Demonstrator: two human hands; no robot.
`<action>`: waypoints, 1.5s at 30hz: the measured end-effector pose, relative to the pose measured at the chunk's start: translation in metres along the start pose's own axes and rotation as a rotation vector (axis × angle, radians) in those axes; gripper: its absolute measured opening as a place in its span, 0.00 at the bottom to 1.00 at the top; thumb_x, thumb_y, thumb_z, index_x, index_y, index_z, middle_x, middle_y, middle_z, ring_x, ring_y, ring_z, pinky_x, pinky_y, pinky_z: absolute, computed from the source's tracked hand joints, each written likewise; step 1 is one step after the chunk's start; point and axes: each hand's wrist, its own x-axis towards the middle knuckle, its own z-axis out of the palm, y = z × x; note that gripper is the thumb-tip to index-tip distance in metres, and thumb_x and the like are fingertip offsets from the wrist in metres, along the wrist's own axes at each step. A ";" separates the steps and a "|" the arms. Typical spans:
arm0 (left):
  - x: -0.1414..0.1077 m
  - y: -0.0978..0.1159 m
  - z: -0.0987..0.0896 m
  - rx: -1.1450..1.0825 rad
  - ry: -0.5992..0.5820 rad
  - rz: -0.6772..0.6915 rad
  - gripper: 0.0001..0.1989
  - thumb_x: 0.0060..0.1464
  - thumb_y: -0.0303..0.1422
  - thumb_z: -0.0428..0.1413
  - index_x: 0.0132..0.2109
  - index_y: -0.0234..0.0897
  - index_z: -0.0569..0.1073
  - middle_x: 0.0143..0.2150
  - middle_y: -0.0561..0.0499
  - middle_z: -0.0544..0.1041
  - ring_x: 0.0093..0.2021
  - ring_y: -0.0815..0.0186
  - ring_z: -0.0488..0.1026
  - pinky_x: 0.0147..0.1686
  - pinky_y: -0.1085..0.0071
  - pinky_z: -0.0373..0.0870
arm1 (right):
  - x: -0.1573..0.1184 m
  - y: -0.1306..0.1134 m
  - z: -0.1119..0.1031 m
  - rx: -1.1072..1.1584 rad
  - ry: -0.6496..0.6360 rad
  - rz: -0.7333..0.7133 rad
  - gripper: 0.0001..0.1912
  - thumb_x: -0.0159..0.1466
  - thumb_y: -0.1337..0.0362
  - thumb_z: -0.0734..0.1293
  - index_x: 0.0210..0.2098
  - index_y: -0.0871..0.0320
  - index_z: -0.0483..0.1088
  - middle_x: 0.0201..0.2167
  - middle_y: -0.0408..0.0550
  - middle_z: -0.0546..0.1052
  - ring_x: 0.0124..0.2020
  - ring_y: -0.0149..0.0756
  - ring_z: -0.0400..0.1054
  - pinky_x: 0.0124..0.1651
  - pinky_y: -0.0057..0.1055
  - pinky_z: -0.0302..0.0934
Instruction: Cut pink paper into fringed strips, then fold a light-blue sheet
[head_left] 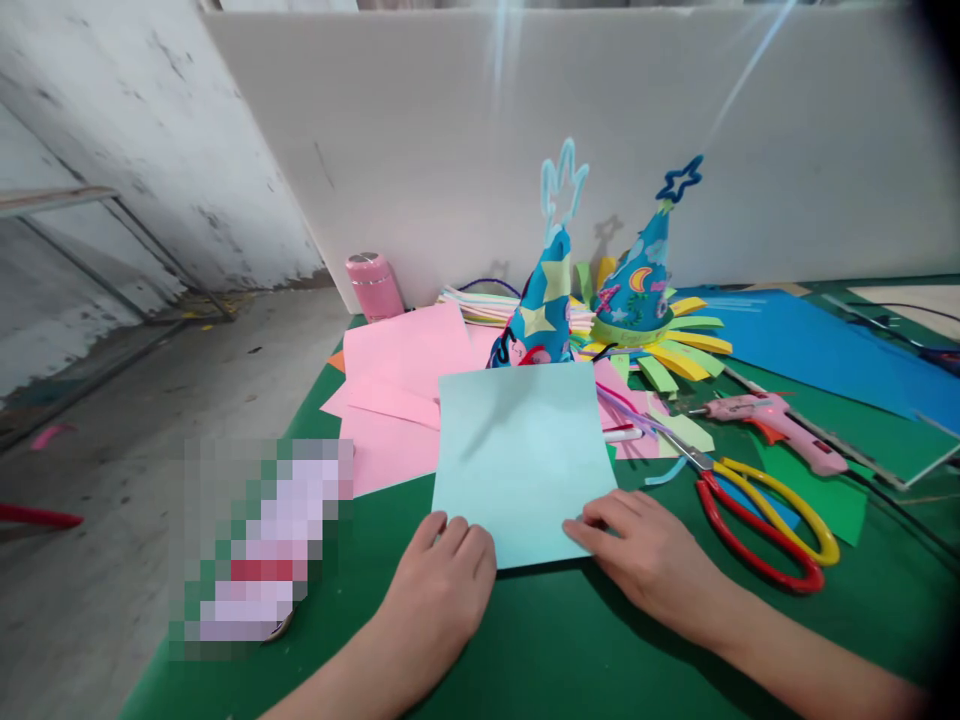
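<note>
A light blue sheet of paper [525,450] is held by its near corners, its far edge in front of a blue paper party hat [551,300]. My left hand [446,580] grips the near left corner with curled fingers. At the near right corner, my right hand [637,550] pinches the sheet between thumb and fingers. Scissors [772,525] with one red and one yellow handle lie right of my right hand. Behind them rests a pink hot glue gun [780,420].
Pink paper sheets [405,350] lie to the left, with a pink bottle [375,287] behind. A second party hat [637,280] with a paper-strip fringe stands at the back. Blue sheets [825,340] cover the far right of the green table [555,650]. A white panel [450,150] rises behind.
</note>
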 end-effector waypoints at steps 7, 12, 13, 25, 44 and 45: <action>0.010 -0.005 0.013 0.032 -0.035 -0.042 0.08 0.50 0.20 0.46 0.30 0.33 0.69 0.27 0.49 0.67 0.28 0.64 0.62 0.30 0.65 0.59 | 0.003 0.010 0.005 -0.039 0.018 0.074 0.15 0.60 0.73 0.55 0.42 0.56 0.68 0.32 0.50 0.70 0.33 0.36 0.60 0.33 0.32 0.51; 0.018 -0.012 0.010 -0.086 -0.155 -0.098 0.09 0.53 0.23 0.45 0.33 0.35 0.68 0.27 0.50 0.66 0.28 0.64 0.61 0.29 0.66 0.59 | 0.010 0.011 0.003 0.022 -0.021 0.063 0.16 0.60 0.73 0.56 0.43 0.56 0.67 0.33 0.50 0.70 0.34 0.36 0.60 0.35 0.32 0.54; 0.017 -0.012 0.010 -0.103 -0.168 -0.095 0.09 0.54 0.23 0.44 0.34 0.35 0.68 0.28 0.49 0.66 0.29 0.64 0.62 0.30 0.66 0.59 | 0.009 0.011 0.003 0.041 -0.029 0.056 0.16 0.60 0.73 0.55 0.43 0.56 0.67 0.33 0.50 0.70 0.34 0.36 0.60 0.35 0.33 0.54; 0.018 -0.033 0.000 -0.564 -0.258 -0.215 0.14 0.56 0.28 0.42 0.31 0.35 0.71 0.31 0.48 0.68 0.33 0.66 0.65 0.33 0.69 0.61 | 0.008 0.026 -0.002 0.363 -0.100 0.174 0.11 0.61 0.63 0.58 0.42 0.53 0.68 0.34 0.46 0.72 0.35 0.33 0.64 0.37 0.30 0.59; 0.035 -0.056 0.004 -0.464 -0.396 -0.296 0.12 0.56 0.33 0.42 0.27 0.36 0.65 0.22 0.53 0.69 0.23 0.67 0.65 0.23 0.73 0.55 | 0.029 0.034 -0.002 0.441 -0.164 0.577 0.20 0.55 0.54 0.63 0.45 0.52 0.65 0.37 0.47 0.74 0.39 0.41 0.68 0.37 0.35 0.61; 0.034 -0.055 0.006 -0.434 -0.387 -0.279 0.12 0.56 0.33 0.41 0.28 0.36 0.64 0.22 0.53 0.69 0.23 0.67 0.65 0.24 0.72 0.56 | 0.029 0.035 -0.001 0.442 -0.165 0.582 0.19 0.54 0.54 0.63 0.44 0.52 0.65 0.37 0.47 0.74 0.38 0.41 0.68 0.36 0.35 0.60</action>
